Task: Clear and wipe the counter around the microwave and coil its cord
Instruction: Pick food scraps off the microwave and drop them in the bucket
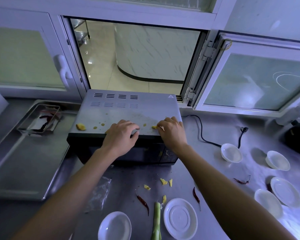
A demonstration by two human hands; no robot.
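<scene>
I am watching both hands working on top of the microwave (128,111), which is sitting on the steel counter (215,135) below the open window. My right hand (172,131) is lying near the microwave's front right edge, its fingers curling down onto a yellow food scrap (154,127); the scrap is showing just at the fingertips, but I cannot tell whether they are pinching it or only touching it. My left hand (120,135) is resting on the microwave's front edge with fingers loosely bent, thumb hooking over the rim, holding nothing I can see. Another yellow piece (80,126) is lying toward the microwave's front left corner, with small smears between it and the left hand. The black cord (201,134) is trailing loose across the counter to the right of the microwave, its plug (244,129) lying free. In front of the microwave, more scraps, dried chillies and white saucers are lying about; the nearest saucers are being cut off by the frame edge.
</scene>
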